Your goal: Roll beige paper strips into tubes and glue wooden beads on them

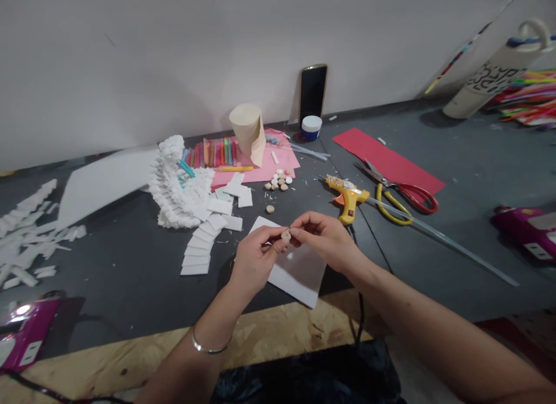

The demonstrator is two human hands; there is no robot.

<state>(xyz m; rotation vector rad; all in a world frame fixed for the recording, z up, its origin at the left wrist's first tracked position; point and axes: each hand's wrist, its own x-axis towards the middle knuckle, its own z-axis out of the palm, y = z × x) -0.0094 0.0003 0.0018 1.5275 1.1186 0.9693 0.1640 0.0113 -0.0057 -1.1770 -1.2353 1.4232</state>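
Note:
Between the fingertips of both hands is a small pale beige disc (285, 235). My left hand (256, 256) pinches it from the left, thumb and fingers closed on it. From the right, my right hand (324, 236) has its thumb and forefinger pressed together at the disc's edge. Both hands are over a white sheet of card (299, 276) lying on the dark table. A similar round disc (270, 209) lies just beyond the hands, and a small pile of beige and white discs (280, 181) sits behind it.
A yellow hot glue gun (347, 198) with a long glue stick lies right of the hands, beside red-handled scissors (403, 189). White rectangles (202, 247) and white ruffled material (178, 189) are at left. A rolled beige paper cone (247, 128) and a phone (313, 91) stand behind.

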